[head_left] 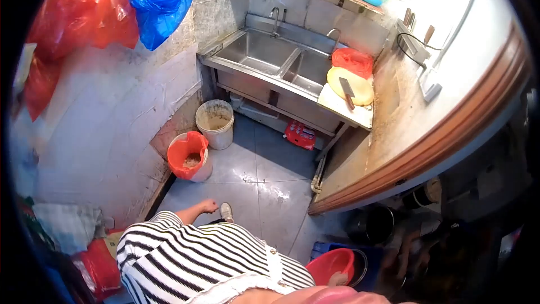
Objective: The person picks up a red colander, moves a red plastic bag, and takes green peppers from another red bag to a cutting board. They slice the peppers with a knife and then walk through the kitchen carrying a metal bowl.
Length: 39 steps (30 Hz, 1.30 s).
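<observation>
My left hand hangs ahead of my striped shirt, above the grey floor and beside my shoe. Its fingers are curled, and I see nothing in them. On my right side, low in the view, is a red plastic basin. My right hand shows only in part, over the basin's inner side, and appears to grip its rim; the rest of that arm is hidden by my body.
A double steel sink stands ahead. Beside it a cleaver lies on a round cutting board. Along the left wall are a white bucket and a red-lined bucket. A curved wooden-edged wall bounds the right.
</observation>
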Each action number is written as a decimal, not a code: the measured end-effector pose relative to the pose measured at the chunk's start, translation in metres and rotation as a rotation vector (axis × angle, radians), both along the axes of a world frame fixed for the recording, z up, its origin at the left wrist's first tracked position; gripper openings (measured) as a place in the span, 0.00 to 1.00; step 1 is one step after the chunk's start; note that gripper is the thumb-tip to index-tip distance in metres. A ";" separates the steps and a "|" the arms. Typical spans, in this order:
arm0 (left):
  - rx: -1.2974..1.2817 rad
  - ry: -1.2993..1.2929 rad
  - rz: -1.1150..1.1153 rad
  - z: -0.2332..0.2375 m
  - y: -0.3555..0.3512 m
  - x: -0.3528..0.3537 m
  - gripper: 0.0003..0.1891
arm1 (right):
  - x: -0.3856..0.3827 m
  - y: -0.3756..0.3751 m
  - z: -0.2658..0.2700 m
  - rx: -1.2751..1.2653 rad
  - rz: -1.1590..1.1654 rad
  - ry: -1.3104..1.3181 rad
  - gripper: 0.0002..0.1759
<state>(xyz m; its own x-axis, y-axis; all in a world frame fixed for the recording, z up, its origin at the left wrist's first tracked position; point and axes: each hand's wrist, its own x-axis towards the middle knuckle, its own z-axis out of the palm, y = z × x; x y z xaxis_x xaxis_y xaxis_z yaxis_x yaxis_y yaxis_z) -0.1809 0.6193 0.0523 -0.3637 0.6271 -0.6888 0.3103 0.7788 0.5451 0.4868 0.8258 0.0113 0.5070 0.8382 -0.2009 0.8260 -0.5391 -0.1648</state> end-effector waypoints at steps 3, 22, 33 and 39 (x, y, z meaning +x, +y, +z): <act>0.145 0.042 -0.024 0.000 0.041 -0.056 0.16 | -0.044 -0.013 -0.015 -0.256 0.167 -0.059 0.27; 0.818 0.134 0.101 0.229 0.278 -0.242 0.12 | -0.596 0.309 0.400 0.850 0.511 1.560 0.09; 0.734 0.310 0.438 0.205 0.320 -0.294 0.09 | -0.783 0.462 0.459 1.667 1.611 0.340 0.09; 0.770 0.418 0.419 0.278 0.377 -0.307 0.10 | -0.826 0.537 0.392 1.344 1.862 0.361 0.08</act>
